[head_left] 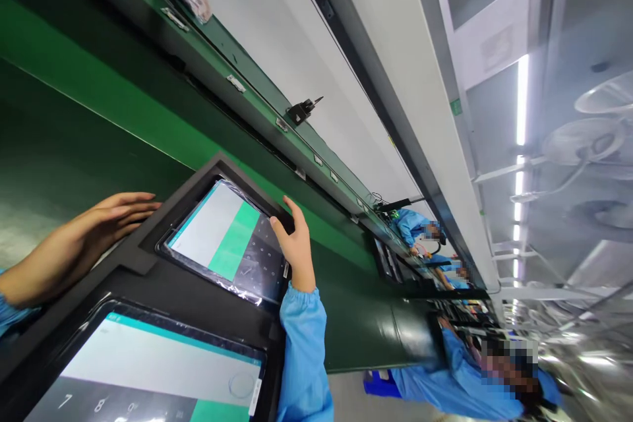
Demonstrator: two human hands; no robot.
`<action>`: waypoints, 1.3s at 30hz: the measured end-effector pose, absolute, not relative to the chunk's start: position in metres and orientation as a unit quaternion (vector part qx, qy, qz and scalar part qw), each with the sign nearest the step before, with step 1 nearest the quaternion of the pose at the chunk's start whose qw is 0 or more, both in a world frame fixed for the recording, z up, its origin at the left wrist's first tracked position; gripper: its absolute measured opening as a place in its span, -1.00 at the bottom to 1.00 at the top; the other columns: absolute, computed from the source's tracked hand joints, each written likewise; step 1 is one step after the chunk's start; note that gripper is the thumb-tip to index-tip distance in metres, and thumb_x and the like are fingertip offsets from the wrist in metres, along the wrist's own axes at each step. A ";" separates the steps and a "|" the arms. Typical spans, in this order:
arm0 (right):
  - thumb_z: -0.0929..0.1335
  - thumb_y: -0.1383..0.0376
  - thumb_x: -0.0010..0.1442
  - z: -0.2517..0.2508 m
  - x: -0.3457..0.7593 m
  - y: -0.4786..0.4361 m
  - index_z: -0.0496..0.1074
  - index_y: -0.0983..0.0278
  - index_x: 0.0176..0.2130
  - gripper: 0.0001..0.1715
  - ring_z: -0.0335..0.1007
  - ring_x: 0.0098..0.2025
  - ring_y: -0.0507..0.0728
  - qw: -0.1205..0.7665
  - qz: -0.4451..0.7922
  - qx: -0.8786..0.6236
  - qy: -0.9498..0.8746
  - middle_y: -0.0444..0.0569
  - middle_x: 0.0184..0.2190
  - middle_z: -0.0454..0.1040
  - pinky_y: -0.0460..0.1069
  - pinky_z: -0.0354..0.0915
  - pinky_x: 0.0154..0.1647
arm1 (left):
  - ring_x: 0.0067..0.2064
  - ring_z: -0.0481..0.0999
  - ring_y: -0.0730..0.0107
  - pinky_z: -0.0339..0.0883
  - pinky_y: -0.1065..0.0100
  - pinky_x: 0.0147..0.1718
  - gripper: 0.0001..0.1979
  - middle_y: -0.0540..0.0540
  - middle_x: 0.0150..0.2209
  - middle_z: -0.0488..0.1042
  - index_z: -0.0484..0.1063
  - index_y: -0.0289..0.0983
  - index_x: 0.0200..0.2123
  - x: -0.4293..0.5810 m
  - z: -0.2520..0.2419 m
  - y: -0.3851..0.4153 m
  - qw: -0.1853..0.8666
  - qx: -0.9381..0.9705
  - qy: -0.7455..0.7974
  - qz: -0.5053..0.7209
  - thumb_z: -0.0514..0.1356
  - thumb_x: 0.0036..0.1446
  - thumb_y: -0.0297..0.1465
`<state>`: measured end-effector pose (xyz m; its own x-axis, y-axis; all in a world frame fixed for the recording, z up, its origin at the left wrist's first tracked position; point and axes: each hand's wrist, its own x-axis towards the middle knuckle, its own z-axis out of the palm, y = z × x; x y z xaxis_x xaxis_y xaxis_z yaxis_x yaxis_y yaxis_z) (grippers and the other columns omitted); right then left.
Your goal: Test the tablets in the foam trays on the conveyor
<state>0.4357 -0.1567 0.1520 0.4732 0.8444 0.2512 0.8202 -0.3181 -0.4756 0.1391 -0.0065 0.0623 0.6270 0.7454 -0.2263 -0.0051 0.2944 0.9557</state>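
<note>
A black foam tray (198, 293) lies tilted across the view and bears two tablets with calculator screens. The farther tablet (227, 237) is wrapped in clear film; the nearer tablet (163, 362) is cut off by the bottom edge. Against the tray's left side rests my left hand (106, 221), fingers stretched out together and their tips at the rim. My right hand (297, 244) is at the opposite side, with thumb and index finger apart; the thumb reaches the edge of the farther tablet. Its other fingers are largely hidden.
The tray is on a green workbench (351, 316) with a raised green ledge along the back. A black plug-like device (300, 111) stands on that ledge. Co-workers in blue sleeves (459, 362) are farther down the bench, near a blue bin (380, 384).
</note>
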 end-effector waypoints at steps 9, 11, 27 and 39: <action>0.30 0.15 0.38 0.162 0.405 -0.151 0.67 0.05 -0.16 -0.68 -0.05 0.48 0.32 0.211 0.089 -0.724 -0.650 -0.16 0.27 0.41 0.36 0.14 0.38 | 0.24 0.40 -0.11 0.29 0.09 0.32 -0.43 -0.02 0.08 0.56 0.55 -0.13 -0.13 0.143 0.070 -0.007 0.823 0.347 0.373 0.251 0.32 -0.10 0.13; 0.29 0.16 0.38 0.161 0.406 -0.150 0.67 0.04 -0.16 -0.67 -0.05 0.48 0.33 0.200 0.085 -0.727 -0.651 -0.17 0.26 0.41 0.40 0.11 0.39 | 0.25 0.39 -0.06 0.27 0.11 0.33 -0.46 -0.01 0.10 0.54 0.53 -0.11 -0.10 0.142 0.063 -0.006 0.832 0.343 0.358 0.248 0.30 -0.04 0.10; 0.27 0.17 0.42 0.154 0.409 -0.148 0.67 0.05 -0.13 -0.64 -0.10 0.49 0.33 0.218 0.050 -0.725 -0.652 -0.16 0.30 0.36 0.39 0.07 0.40 | 0.13 0.49 0.04 0.56 0.48 -0.13 -0.38 -0.12 0.03 0.57 0.58 -0.24 -0.17 0.145 0.060 -0.005 0.849 0.277 0.362 0.267 0.39 -0.23 0.07; 0.23 0.18 0.41 0.165 0.399 -0.182 0.68 0.07 -0.16 -0.58 0.08 0.43 0.30 0.334 0.002 -0.784 -0.523 -0.08 0.18 0.50 0.35 0.14 0.37 | 0.03 0.55 0.10 0.58 0.50 -0.23 -0.35 -0.11 -0.05 0.61 0.61 -0.23 -0.22 0.143 0.060 -0.002 0.843 0.268 0.383 0.266 0.40 -0.32 0.11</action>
